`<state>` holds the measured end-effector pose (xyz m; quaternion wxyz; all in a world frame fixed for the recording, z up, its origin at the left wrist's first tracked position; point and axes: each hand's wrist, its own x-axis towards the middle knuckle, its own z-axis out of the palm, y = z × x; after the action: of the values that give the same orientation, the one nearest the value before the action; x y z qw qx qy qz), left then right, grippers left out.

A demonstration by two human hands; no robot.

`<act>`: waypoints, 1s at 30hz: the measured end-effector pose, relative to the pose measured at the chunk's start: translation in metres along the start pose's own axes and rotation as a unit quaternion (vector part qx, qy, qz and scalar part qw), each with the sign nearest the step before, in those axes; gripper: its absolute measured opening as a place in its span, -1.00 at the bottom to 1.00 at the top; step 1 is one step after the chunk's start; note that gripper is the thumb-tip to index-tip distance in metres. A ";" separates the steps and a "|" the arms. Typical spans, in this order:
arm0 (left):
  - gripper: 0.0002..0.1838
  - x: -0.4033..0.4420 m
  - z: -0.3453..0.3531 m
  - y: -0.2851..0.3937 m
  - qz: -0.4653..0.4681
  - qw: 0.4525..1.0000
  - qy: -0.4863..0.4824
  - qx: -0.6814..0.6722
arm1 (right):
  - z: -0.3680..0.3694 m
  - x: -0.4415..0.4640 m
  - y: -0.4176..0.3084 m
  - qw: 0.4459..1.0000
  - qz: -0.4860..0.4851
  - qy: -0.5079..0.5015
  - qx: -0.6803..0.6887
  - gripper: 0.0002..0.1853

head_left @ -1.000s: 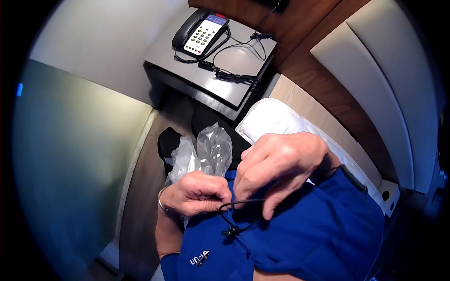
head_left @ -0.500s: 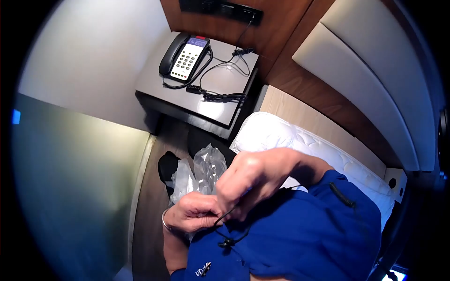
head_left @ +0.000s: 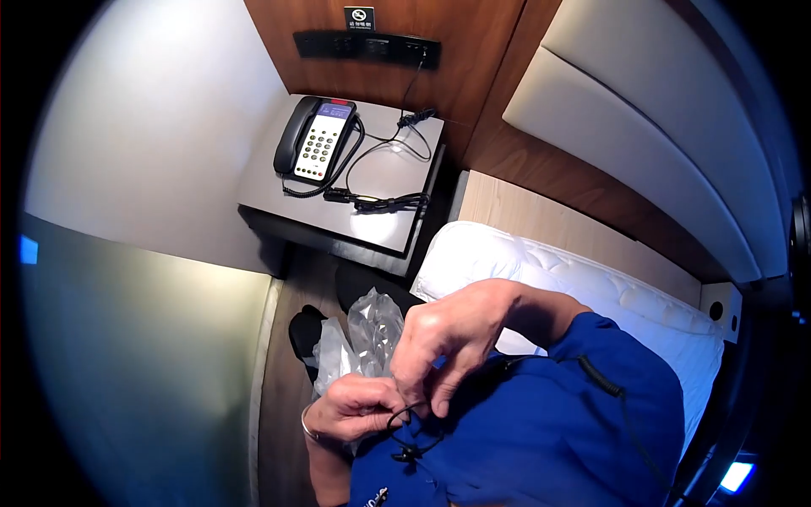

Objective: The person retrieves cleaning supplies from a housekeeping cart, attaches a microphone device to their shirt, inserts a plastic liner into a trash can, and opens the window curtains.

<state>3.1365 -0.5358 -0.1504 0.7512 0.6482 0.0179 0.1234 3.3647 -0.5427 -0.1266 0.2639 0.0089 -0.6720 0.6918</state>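
Note:
My left hand (head_left: pixel 356 409), with a thin bracelet at the wrist, is closed in a pinch on a thin black cord (head_left: pixel 397 416) in front of the blue shirt (head_left: pixel 541 422). Pressed close beside it, my right hand (head_left: pixel 446 342) bends down with fingers and thumb pinched at the same cord; its fingertips are partly hidden. A loop of the cord hangs below both hands to a small black clip (head_left: pixel 407 455) on the shirt. Behind the hands is a crumpled clear plastic bag (head_left: pixel 373 328).
A grey bedside table (head_left: pixel 279 198) bears a black and white telephone (head_left: pixel 319 139) and a bundled black cable (head_left: pixel 389 203). To the right lies a bed with a white mattress (head_left: pixel 473 258). A black shoe (head_left: pixel 306 334) rests on the floor by a frosted panel (head_left: pixel 144 338).
The view has tipped up, so table and telephone sit lower in it. My right hand has turned slightly, its thumb now showing lower. Both hands stay together at the cord.

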 end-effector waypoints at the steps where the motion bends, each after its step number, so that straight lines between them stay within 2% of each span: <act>1: -0.92 0.000 0.000 0.000 0.002 1.000 0.001 0.001 | 0.001 0.000 0.002 1.000 0.000 0.003 -0.005 -0.81; 6: -0.87 -0.004 0.002 -0.004 0.009 0.999 0.008 0.031 | 0.013 0.009 0.008 0.999 -0.015 0.006 -0.047 -0.81; 10: -0.85 -0.007 0.003 -0.012 0.008 1.000 0.002 0.009 | 0.006 0.008 0.004 0.983 0.040 -0.075 -0.161 -0.73; 14: -0.85 0.000 0.004 -0.008 0.009 1.000 -0.005 -0.011 | 0.003 0.002 -0.004 1.000 0.012 0.000 -0.015 -0.73; 17: -0.85 0.003 0.005 -0.005 0.011 1.000 -0.008 -0.018 | 0.004 0.001 0.001 1.000 0.002 -0.006 -0.001 -0.74; 26: -0.85 0.000 0.006 -0.003 -0.019 1.000 -0.015 0.006 | 0.010 0.006 0.008 0.991 0.035 -0.043 -0.119 -0.74; 30: -0.85 0.001 0.006 -0.005 -0.019 1.000 -0.022 0.002 | 0.002 -0.002 0.007 0.996 0.054 -0.053 -0.038 -0.75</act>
<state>3.1395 -0.5421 -0.1537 0.7521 0.6521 0.0138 0.0947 3.3628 -0.5452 -0.1335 0.1902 -0.0009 -0.7102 0.6778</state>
